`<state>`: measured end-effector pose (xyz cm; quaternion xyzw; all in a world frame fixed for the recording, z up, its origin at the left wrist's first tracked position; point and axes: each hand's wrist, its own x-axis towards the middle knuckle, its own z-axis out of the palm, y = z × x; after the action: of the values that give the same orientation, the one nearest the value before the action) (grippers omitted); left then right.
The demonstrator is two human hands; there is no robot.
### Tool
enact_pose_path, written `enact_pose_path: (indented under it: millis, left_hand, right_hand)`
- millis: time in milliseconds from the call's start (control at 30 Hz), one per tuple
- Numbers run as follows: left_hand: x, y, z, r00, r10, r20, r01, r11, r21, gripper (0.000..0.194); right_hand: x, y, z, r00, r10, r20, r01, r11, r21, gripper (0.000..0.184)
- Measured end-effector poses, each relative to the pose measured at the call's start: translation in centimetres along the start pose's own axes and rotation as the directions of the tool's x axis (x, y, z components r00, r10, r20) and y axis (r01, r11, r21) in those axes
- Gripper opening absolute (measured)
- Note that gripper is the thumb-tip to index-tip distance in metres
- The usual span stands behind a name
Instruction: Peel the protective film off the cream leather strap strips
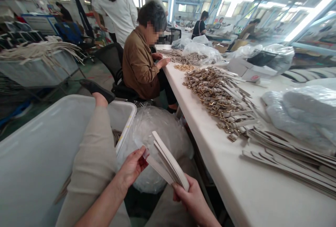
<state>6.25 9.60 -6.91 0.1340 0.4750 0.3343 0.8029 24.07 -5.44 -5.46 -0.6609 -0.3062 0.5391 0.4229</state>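
Note:
My right hand (187,193) is wrapped round the lower end of a small bundle of pale leather strips (170,160), held over my lap. The strips fan slightly toward their upper ends. At the left of the bundle, my left hand (133,165) pinches the free end of one strip (159,169) between thumb and fingers. That strip is spread away from the others, while its lower end still meets them at my right hand. Both hands are beside the edge of the white table (202,129), not touching it.
Strips with gold buckles (217,97) are heaped on the table, with longer flat strips (294,164) nearer me. Plastic bags (304,108) lie behind. A large white bin (105,102) is at my left, under my leg. A clear plastic sack (157,129) stands ahead. A co-worker (143,62) sits at the table.

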Motion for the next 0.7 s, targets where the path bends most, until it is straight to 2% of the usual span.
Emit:
enact_pose_path:
  millis: [233, 467, 600, 700]
  left_hand:
    - [-0.3, -0.4, 0.4, 0.998, 0.056, 0.012, -0.057, 0.996, 0.07, 0.05]
    - [-0.3, -0.8, 0.2, 0.998, 0.064, 0.017, -0.066, 0.99, 0.124, 0.053]
    - [-1.4, -2.6, 0.7, 0.998, 0.027, 0.059, -0.036, 0.987, 0.154, 0.053]
    - [-2.5, -4.7, 0.9, 0.991, -0.009, 0.134, -0.022, 0.974, 0.224, 0.05]
  right_hand:
    - [-0.1, 0.1, 0.2, 0.997, -0.072, -0.018, 0.071, 0.996, -0.061, 0.027]
    - [0.3, 0.7, -0.2, 0.994, -0.097, -0.056, 0.092, 0.992, -0.087, 0.023]
    - [0.9, 0.7, 0.8, 0.994, -0.101, -0.046, 0.096, 0.991, -0.095, 0.023]
    - [1.2, 0.2, 1.7, 0.997, -0.078, -0.004, 0.078, 0.997, -0.022, 0.03]
